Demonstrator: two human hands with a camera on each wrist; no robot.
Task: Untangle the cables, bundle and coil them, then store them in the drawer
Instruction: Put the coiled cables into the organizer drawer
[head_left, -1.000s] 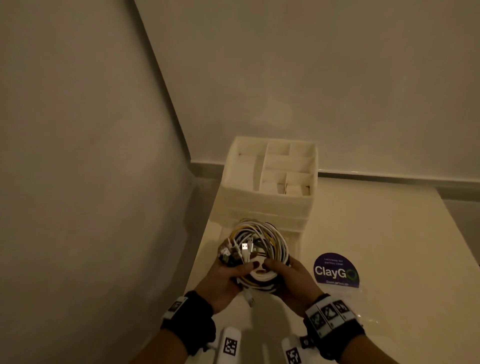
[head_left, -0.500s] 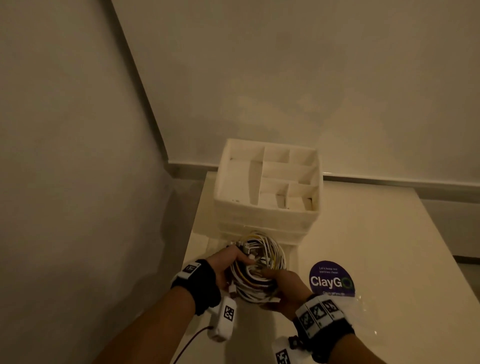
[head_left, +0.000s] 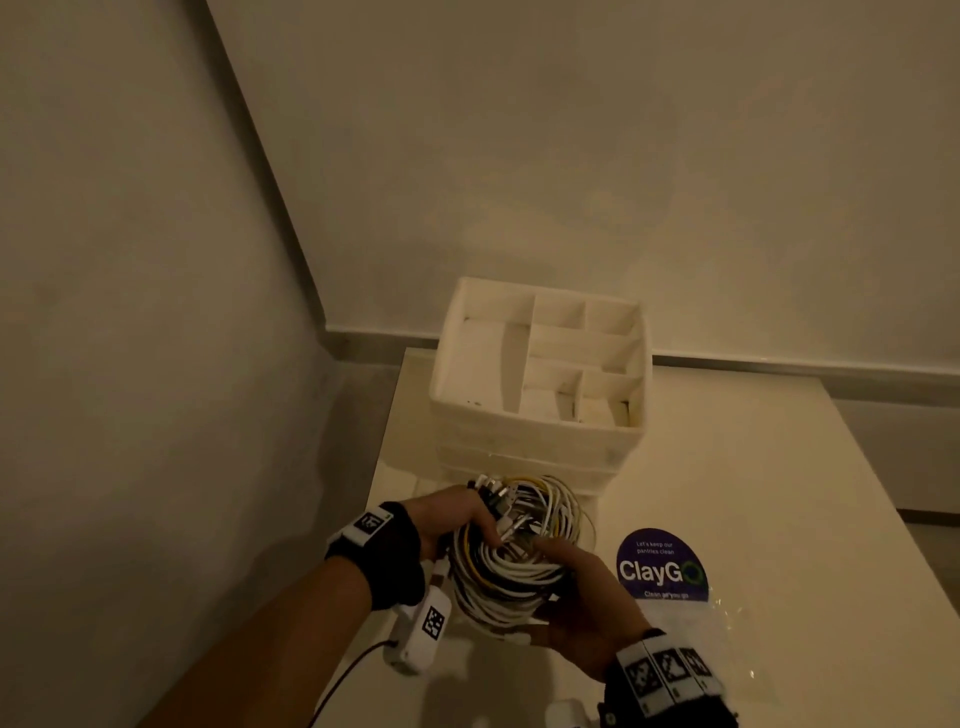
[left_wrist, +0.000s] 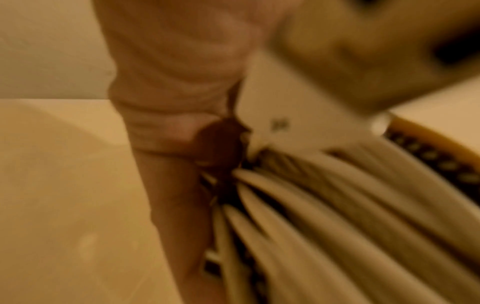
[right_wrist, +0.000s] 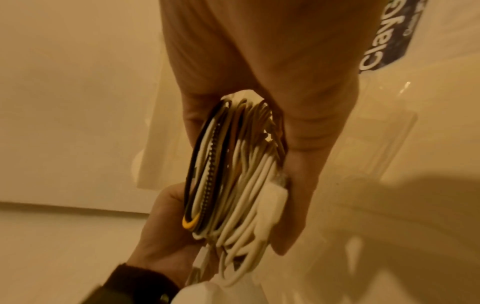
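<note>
While both hands hold it above the pale bench, the cable coil sits just in front of the white organizer box, near its lower front edge. Left hand has its grip closed on the coil's left side, fingers curled in among the connector ends at the top of the loop. Right hand has its grip wrapped under and around the coil's near right side, thumb on top of the strands. Coil is mostly white cables with a yellow one and dark ones mixed in; the right wrist view shows it edge-on, squeezed between right palm and left fingers. Left wrist view is blurred, showing white strands against a finger. Box top has open divided compartments. Purple ClayGo sticker lies on a clear plastic bag on the bench, right of the coil. Both wrists wear black bands with printed markers.
</note>
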